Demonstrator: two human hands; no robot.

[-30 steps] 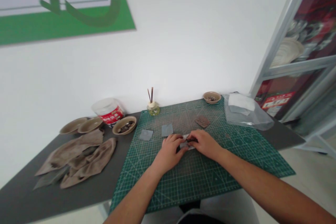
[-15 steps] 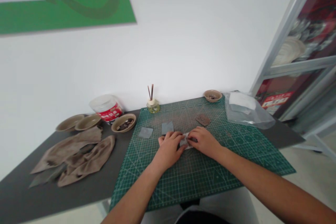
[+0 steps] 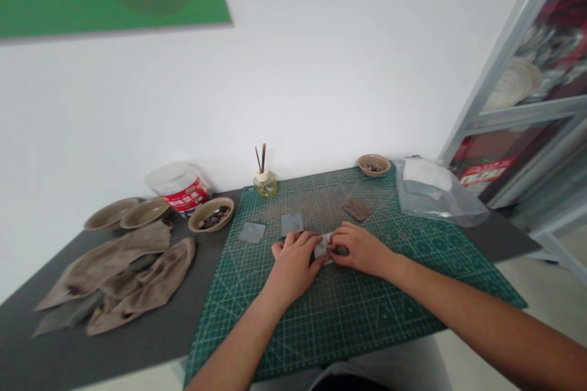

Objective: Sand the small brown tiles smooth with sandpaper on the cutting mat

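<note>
Both my hands meet at the middle of a green cutting mat (image 3: 348,311). My left hand (image 3: 293,263) has its fingers curled onto a small whitish-grey piece (image 3: 322,247) lying on the mat. My right hand (image 3: 360,248) is closed in a pinch on a small dark object (image 3: 340,250) pressed against that piece. Two grey squares (image 3: 292,223) lie just beyond my left hand. A brown flat piece (image 3: 357,208) lies beyond my right hand.
A bowl of dark bits (image 3: 211,215), two empty bowls (image 3: 126,214), a white tub with a red label (image 3: 178,186) and brown cloths (image 3: 123,275) are at the left. A reed diffuser (image 3: 265,180), a small bowl (image 3: 373,164) and a plastic bag (image 3: 433,192) stand at the back. A glass cabinet (image 3: 527,91) is at the right.
My hands stay together on the small piece, with slight finger shifts. The camera has tilted a little, so the scene sits slightly differently in view.
</note>
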